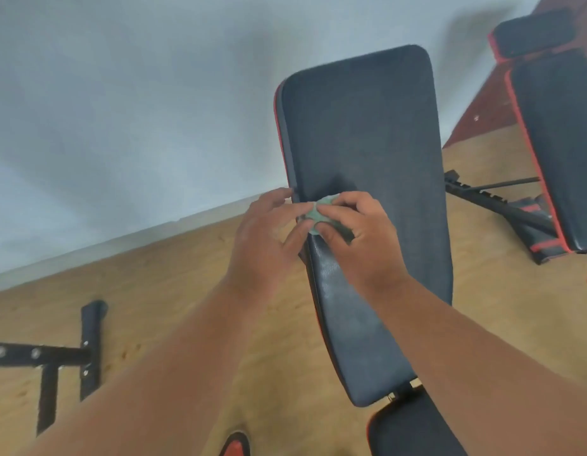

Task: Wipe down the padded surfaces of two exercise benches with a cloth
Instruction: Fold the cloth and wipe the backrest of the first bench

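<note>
A black padded bench back with red trim (367, 136) stands tilted in the middle of the view; its seat pad (413, 426) shows at the bottom. A small bunched pale green cloth (321, 212) sits against the pad's left side, about halfway up. My left hand (265, 238) and my right hand (357, 238) both pinch this cloth between their fingers, meeting over the pad's left edge. Much of the cloth is hidden by my fingers. A second black bench with red trim (561, 133) stands at the right edge.
The floor is light wood (173, 291) and meets a pale wall (121, 110) behind the bench. A black metal frame with bolts (55, 353) lies on the floor at the lower left. The second bench's black base bar (496, 205) stretches across the floor between the two benches.
</note>
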